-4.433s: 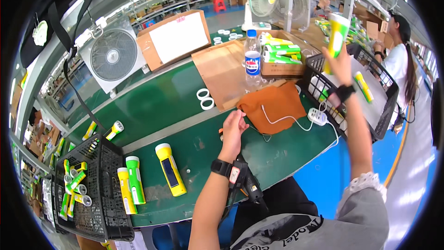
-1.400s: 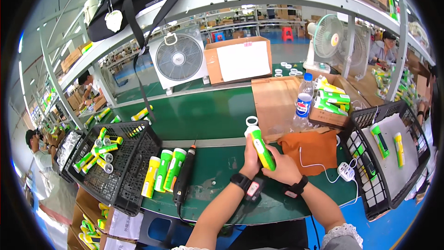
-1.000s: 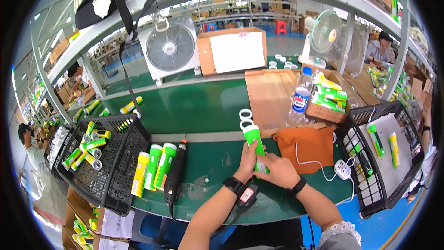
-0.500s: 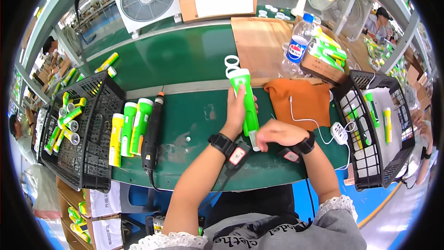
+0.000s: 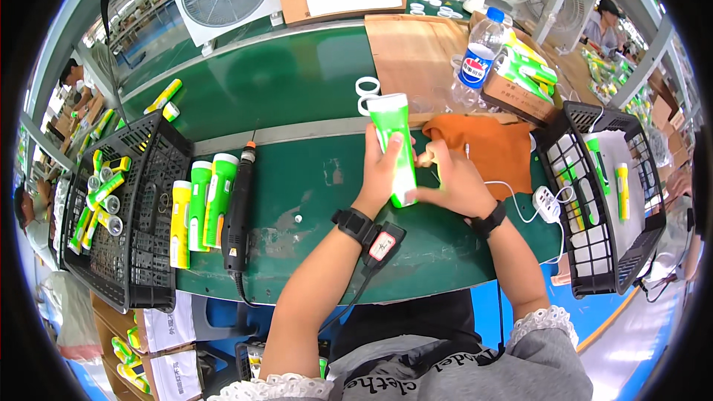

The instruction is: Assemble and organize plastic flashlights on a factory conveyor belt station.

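A green flashlight with a white head stands tilted over the green table, its head pointing away from me. My left hand is closed round its left side, thumb lying along the front. At its right side is my right hand, fingers curled and thumb pressed to the lower end. The contact of the other right fingers is partly hidden. Just beyond the head lie two white rings. To the left, a yellow flashlight and two green flashlights lie side by side, next to a black electric screwdriver.
Black crates stand left and right, both with flashlights inside. An orange cloth, a white charger block with its cable, a drink bottle and a carton of flashlights occupy the right side.
The right hand has moved up along the flashlight's right side, its fingers now curled. The pale piece that stuck out of the flashlight's lower end no longer shows. The view has shifted slightly.
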The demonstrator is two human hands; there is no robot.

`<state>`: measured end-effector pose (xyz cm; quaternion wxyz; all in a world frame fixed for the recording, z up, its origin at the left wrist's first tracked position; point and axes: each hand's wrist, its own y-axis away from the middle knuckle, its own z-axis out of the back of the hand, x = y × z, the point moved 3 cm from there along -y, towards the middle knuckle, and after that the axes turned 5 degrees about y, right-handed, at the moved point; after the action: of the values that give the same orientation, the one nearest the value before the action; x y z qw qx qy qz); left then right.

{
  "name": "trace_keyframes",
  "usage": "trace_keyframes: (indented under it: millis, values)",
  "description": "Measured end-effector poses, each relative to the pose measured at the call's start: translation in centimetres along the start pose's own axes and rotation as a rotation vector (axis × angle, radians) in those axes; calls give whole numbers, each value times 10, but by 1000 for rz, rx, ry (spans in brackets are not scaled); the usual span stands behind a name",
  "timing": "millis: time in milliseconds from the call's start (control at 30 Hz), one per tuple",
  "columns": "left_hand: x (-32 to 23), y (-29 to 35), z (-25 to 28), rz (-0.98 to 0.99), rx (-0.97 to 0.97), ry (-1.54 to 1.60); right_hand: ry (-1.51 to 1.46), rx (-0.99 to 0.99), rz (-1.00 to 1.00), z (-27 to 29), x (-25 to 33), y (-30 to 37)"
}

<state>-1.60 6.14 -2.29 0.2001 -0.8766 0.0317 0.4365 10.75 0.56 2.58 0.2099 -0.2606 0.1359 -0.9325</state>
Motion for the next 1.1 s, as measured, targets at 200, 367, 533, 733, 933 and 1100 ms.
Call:
trace_keyframes:
  millis: [200,367,533,733,933,1100]
  values:
    - [1,-3,1,143,-126,-9,93,-84,-368,20,-41,-5]
    - [4,-6,3,243,-146,37,220,126,-466,12,-94,10]
    - [11,-3,3,312,-122,115,109,-178,-252,24,-58,0]
    - [14,-3,-6,306,126,3,-144,-386,-67,22,-21,-3]
    - [11,-2,-16,326,208,-18,-52,-404,12,22,-19,-3]
    - [8,1,-20,374,233,-57,88,-463,27,26,-20,-2]
